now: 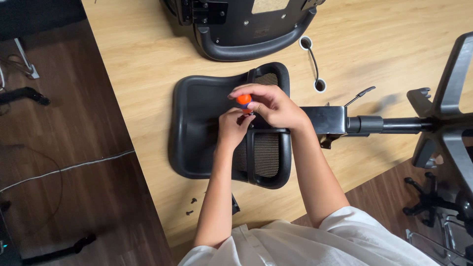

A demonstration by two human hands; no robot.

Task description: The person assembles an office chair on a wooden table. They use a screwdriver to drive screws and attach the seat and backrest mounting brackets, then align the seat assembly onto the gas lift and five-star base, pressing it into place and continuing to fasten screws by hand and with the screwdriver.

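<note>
A black mesh chair back [202, 128] lies flat on a light wooden table [143, 69]. My right hand [273, 106] is closed over the orange handle of a screwdriver [244, 100] held upright above the chair back's middle. My left hand [234, 127] pinches the screwdriver's shaft just below the handle, fingertips close to the frame. The tip and any screw under it are hidden by my fingers.
A black chair seat [241, 24] rests at the table's far edge. A chair base with gas cylinder and mechanism [345, 122] lies to the right. Small black screws [191, 204] sit near the table's front edge. A cable [64, 168] crosses the dark floor at left.
</note>
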